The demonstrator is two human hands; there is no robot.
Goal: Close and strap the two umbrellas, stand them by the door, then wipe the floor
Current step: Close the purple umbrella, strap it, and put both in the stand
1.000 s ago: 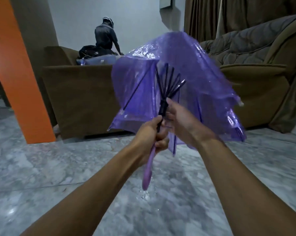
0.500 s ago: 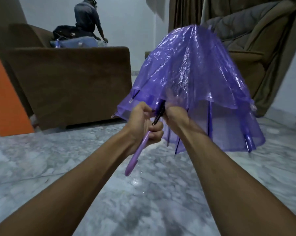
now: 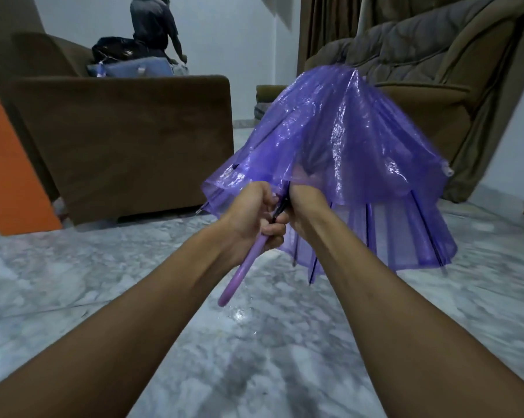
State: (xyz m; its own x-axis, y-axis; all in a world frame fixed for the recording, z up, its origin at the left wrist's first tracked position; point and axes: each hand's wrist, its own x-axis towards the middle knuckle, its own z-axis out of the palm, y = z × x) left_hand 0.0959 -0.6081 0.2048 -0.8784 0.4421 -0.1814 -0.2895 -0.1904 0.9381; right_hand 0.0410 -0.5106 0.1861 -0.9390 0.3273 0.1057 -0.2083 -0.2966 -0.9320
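translucent purple plastic umbrella (image 3: 339, 152): half collapsed, frame centre, above grey marble floor (image 3: 134, 267)
left hand (image 3: 251, 218): curled tight round lilac curved handle (image 3: 242, 270)
right hand (image 3: 303, 206): under umbrella edge, fingers hidden, grip unclear

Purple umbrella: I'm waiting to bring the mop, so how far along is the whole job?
Done: nothing finished. In hand: the purple umbrella is half folded, unstrapped; the left hand grips its handle, the right hand holds the shaft just above. Left: strapping it, the second umbrella (not in view), standing both by the door, and wiping the wet patch on the floor.
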